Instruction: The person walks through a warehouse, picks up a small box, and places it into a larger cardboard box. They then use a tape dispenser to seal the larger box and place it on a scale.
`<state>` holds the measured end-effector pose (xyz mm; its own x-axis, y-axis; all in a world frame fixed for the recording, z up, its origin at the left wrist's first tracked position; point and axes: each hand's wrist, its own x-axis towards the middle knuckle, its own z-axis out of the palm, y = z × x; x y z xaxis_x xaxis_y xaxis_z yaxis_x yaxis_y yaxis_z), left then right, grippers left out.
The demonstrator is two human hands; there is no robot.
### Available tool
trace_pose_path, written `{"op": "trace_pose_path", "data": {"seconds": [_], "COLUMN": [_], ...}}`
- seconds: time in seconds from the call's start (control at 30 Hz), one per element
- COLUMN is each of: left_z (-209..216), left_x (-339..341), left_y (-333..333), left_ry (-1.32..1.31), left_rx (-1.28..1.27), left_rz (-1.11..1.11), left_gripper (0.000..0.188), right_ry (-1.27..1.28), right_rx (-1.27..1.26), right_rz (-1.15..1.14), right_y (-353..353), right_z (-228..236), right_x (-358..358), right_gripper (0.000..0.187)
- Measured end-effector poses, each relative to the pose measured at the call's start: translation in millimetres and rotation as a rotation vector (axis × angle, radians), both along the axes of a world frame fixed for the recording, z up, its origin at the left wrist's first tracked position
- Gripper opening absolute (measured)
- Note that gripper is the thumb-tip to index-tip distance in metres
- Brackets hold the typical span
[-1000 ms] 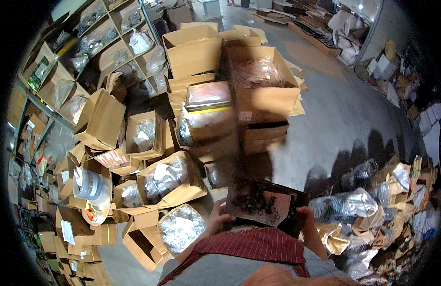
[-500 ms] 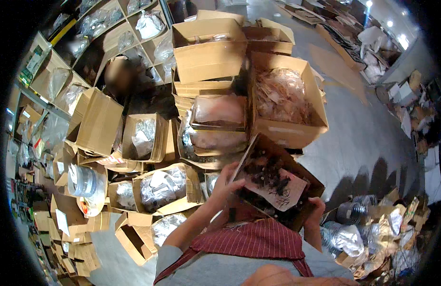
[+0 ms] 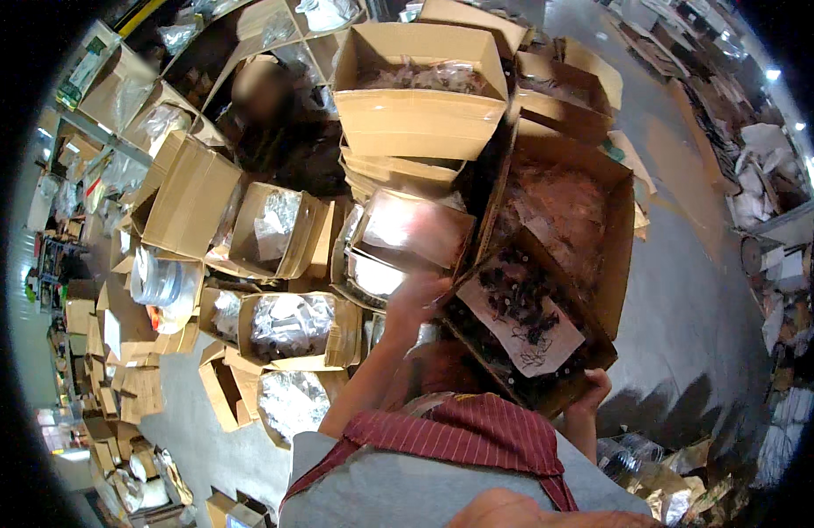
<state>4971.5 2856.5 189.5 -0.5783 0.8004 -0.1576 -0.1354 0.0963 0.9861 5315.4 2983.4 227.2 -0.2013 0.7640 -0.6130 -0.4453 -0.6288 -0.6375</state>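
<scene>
Tray [image 3: 565,374] is up in front of my apron [image 3: 460,440], slewed cornerwise; its far side overlaps the big carton [image 3: 623,264] in view, though whether it rests there I can't tell from this camera. My right hand [image 3: 590,392] is curled round the near right side, thumb over the rim, which I take to be bearing weight. My left hand [image 3: 420,304] is blurred beside the left corner, so I can't tell whether it grips or merely steadies, nor how far its fingers are spread. Inside, dark parts [image 3: 517,295] lie loose on a handwritten slip [image 3: 552,343], perhaps put there as their label.
</scene>
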Motion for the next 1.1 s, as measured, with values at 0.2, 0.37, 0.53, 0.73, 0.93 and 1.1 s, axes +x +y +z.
{"op": "trace_pose_path", "data": {"seconds": [0.2,0.37,0.53,0.73,0.93,1.1], "left_z": [-70.1,-108.3,-122.2,-65.2,-9.1,-11.6], "left_x": [-55.9,-96.6,-108.0,-108.4,-111.6,-119.3], "left_y": [-17.2,11.0,12.1,4.8,-21.3,-58.3], "left_ry": [-0.691,-0.702,-0.700,-0.534,-0.515,-0.229], "left_rx": [-0.348,-0.254,-0.217,-0.126,-0.120,-0.144], "left_rz": [0.133,0.070,0.118,0.138,0.198,0.057], "left_gripper": [0.085,0.050,0.036,0.037,0.041,0.046], "right_ry": [0.056,0.095,-0.075,0.024,-0.065,0.075], "right_rx": [-0.109,-0.061,0.123,0.099,0.209,0.032], "right_rz": [-0.016,0.042,-0.019,-0.032,-0.195,-0.092], "right_y": [7.3,4.0,-1.6,2.5,-11.5,1.2], "right_z": [27.8,35.1,-8.6,-10.2,-15.7,-30.0], "right_x": [-8.5,-8.4,6.2,11.5,0.4,16.0], "right_gripper": [0.032,0.033,0.033,0.026,0.019,0.019]}}
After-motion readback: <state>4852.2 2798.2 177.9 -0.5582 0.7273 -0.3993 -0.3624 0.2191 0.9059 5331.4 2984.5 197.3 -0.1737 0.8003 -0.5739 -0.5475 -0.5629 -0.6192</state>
